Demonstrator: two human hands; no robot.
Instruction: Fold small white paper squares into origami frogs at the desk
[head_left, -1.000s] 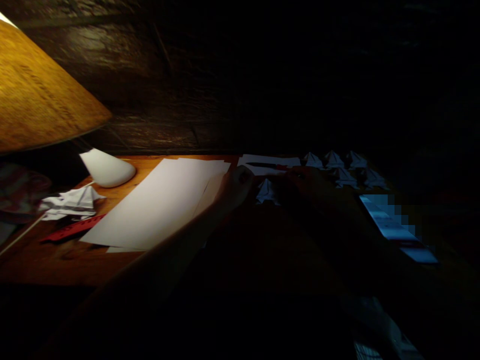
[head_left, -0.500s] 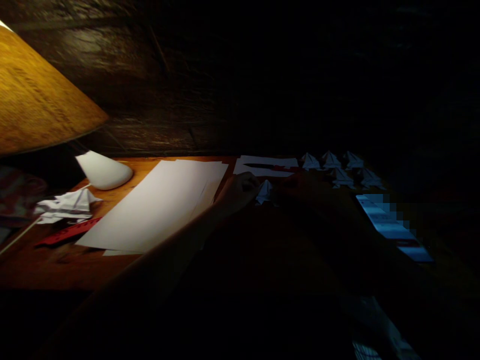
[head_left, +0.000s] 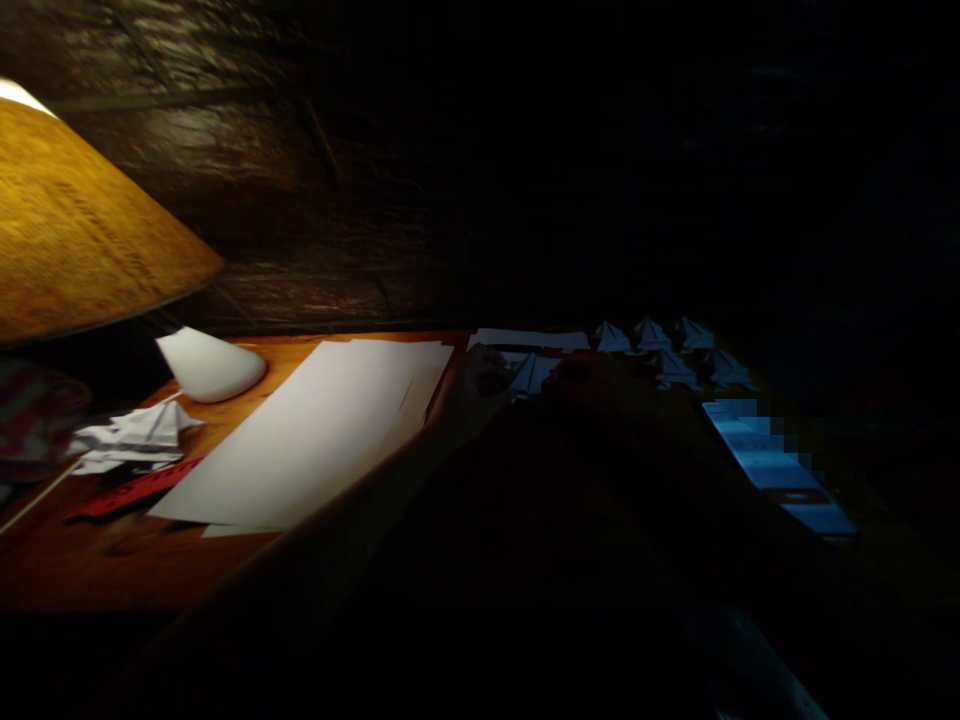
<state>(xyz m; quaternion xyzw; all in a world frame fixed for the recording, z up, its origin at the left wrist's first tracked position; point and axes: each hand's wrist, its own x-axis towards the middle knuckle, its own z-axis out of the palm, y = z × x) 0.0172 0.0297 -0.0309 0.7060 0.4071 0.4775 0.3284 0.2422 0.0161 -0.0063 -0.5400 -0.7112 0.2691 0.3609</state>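
Observation:
A small white origami figure (head_left: 531, 374) with a pointed top is between my two hands, above the dark middle of the table. My left hand (head_left: 480, 385) is closed, its fingertips pinching the figure's left side. From the right, my right hand (head_left: 583, 382) meets the figure's other side with bent fingers; it lies in deep shadow, so its grip shows only in part. Behind the hands is a small stack of white paper (head_left: 525, 338) with a dark, knife-like object on it, partly covered by my hands.
Several similar origami figures (head_left: 651, 335) stand at the back right, near a lit phone (head_left: 776, 465). Large white sheets (head_left: 315, 430) lie on the left. Beyond them are a red ruler (head_left: 135, 490), crumpled paper (head_left: 139, 435) and a lamp with a white base (head_left: 210, 365).
My right hand has come in to the figure's right side, and the figure shows wider between the hands. The view has tilted slightly upward.

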